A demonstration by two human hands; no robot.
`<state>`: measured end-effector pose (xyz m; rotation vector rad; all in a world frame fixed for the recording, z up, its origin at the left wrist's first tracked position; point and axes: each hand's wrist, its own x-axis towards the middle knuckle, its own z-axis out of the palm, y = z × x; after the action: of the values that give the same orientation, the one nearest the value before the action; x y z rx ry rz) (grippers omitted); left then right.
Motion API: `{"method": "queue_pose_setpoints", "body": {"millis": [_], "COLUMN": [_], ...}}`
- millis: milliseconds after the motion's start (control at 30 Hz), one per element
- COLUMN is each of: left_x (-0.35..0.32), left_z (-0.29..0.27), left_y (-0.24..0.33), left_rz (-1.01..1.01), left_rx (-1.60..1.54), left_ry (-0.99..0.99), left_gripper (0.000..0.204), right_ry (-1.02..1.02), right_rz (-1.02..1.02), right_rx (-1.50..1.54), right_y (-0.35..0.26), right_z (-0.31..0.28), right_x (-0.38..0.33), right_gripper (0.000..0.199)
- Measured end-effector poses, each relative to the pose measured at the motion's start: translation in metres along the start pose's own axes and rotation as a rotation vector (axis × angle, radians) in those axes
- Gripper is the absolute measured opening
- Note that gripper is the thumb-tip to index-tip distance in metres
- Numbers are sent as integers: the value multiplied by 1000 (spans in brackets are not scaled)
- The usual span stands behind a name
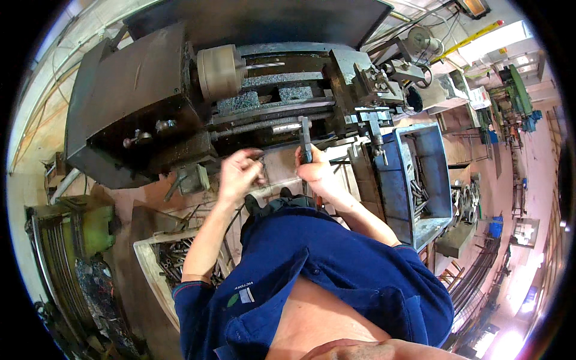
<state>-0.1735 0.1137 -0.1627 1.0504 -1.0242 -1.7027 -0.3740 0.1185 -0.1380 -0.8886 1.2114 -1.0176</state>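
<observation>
I stand at a metal lathe (138,84) with both forearms reaching toward its bed. My right hand (314,173) is closed around a narrow, flat grey metal tool with a dark lower part (305,138). The tool points up and away from me, in front of the carriage; its exact kind is unclear. To the left, my left hand (239,173) hovers at the near side of the lathe, fingers loosely curled and apart, with nothing visible in it. Beyond it, the round chuck (219,72) looks smeared, and a thin bright rod (264,64) extends rightward from it.
Metal chips (240,103) cover the bed. The carriage with its tool post (378,84) stands at the right. A blue metal tray (443,180) holding metal parts is beside my right arm. At lower left, a pale-edged crate (144,255) holds metal pieces, near a green cabinet (90,225).
</observation>
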Motion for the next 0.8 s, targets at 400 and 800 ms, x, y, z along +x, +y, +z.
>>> {"method": "queue_pose_setpoints", "body": {"millis": [400,800], "left_x": [70,133], "left_z": [86,113], "left_y": [-44,-29], "left_rz": [-22,-112], "left_rx": [126,-235], "left_ry": [-313,-234], "left_gripper": [67,60], "right_ry": [130,-3], "right_rz": [-124,-64], "right_rx": [26,-109], "right_y": [-21,-42], "right_z": [-20,-52], "right_x": [80,137], "right_gripper": [18,35]}}
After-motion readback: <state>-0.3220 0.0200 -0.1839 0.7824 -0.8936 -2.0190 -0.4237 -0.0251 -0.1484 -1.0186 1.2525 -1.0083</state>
